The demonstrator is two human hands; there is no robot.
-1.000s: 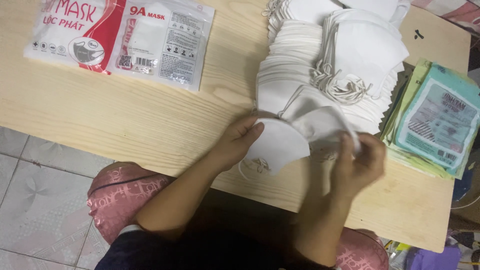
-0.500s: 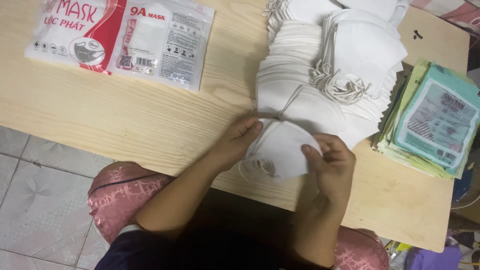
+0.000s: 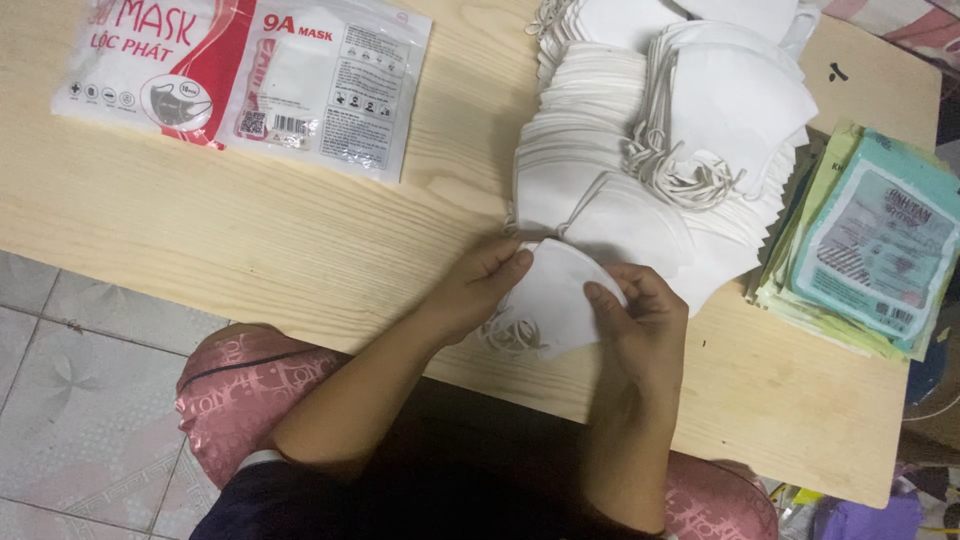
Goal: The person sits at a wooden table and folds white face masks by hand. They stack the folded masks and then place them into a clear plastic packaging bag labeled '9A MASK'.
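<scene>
Both hands hold one white folded face mask (image 3: 552,300) at the near edge of a light wooden table (image 3: 300,240). My left hand (image 3: 478,290) pinches its left edge, thumb on top. My right hand (image 3: 640,325) grips its right side, fingers curled over it. The mask's white ear loops (image 3: 505,335) hang below it. Just beyond the hands lies a big heap of the same white masks (image 3: 640,140), fanned in overlapping rows.
Two clear plastic mask packages with red and white printing (image 3: 250,80) lie flat at the far left. A stack of green and yellow printed sleeves (image 3: 865,250) sits at the right edge. Tiled floor (image 3: 70,390) and pink patterned trousers (image 3: 240,390) show below the table.
The mask was spread wider between the hands a second ago. My right hand has since moved left and folded it in, so the mask now sits compact between both hands.
</scene>
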